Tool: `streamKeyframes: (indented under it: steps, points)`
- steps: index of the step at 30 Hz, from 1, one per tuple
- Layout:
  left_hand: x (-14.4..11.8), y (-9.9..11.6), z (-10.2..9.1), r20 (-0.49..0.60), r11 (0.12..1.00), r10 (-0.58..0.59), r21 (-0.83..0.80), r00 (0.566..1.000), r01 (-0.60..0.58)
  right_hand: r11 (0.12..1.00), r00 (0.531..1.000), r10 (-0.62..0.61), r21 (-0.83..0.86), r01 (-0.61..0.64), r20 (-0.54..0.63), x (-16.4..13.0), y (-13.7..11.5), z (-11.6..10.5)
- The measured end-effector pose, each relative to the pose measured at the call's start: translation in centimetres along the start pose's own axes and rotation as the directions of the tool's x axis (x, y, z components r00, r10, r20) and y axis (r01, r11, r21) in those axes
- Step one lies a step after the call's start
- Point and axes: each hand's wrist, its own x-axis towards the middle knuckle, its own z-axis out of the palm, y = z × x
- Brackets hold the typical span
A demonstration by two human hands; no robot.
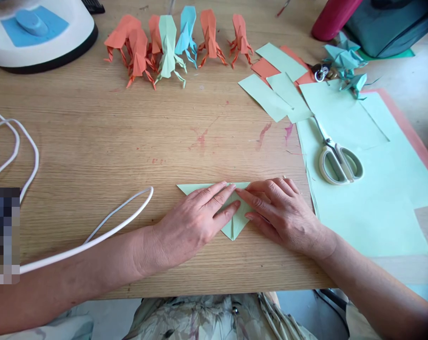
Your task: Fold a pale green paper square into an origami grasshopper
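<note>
Both hands press flat on a pale green folded paper triangle [235, 225] at the near edge of the wooden table [93, 141]; left hand [196, 219] and right hand [275, 208] lie open-palmed, fingertips meeting, gripping nothing; scissors [337, 158] rest on green sheets nearby

Matt green paper triangle [235, 225]; wood-grain table [129, 141], stained; glossy plastic-handled scissors [337, 158].
</note>
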Motion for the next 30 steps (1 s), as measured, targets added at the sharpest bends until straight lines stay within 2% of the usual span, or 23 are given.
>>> streamKeyframes:
  steps: [9, 15, 24, 30]
  points:
    - [-0.01, -0.15, 0.04, 0.052, 0.998, -0.017, -0.062, 0.999, 0.021, 1.000, 1.000, 0.005, 0.004, -0.005, 0.021, 0.05, 0.04, -0.05]
    - [-0.14, -0.15, -0.01, 0.046, 0.998, -0.022, -0.055, 0.999, 0.025, 0.999, 0.999, 0.024, 0.024, -0.025, 0.048, 0.16, 0.16, -0.17]
    - [-0.16, -0.03, 0.16, 0.080, 1.000, 0.007, 0.018, 0.997, -0.009, 1.000, 0.999, 0.006, 0.028, -0.007, 0.045, 0.15, 0.59, -0.15]
    - [-0.31, 0.40, 0.51, 0.051, 0.996, 0.021, 0.087, 0.998, -0.026, 0.996, 0.998, -0.020, 0.085, 0.016, 0.054, -0.31, 0.86, -0.19]
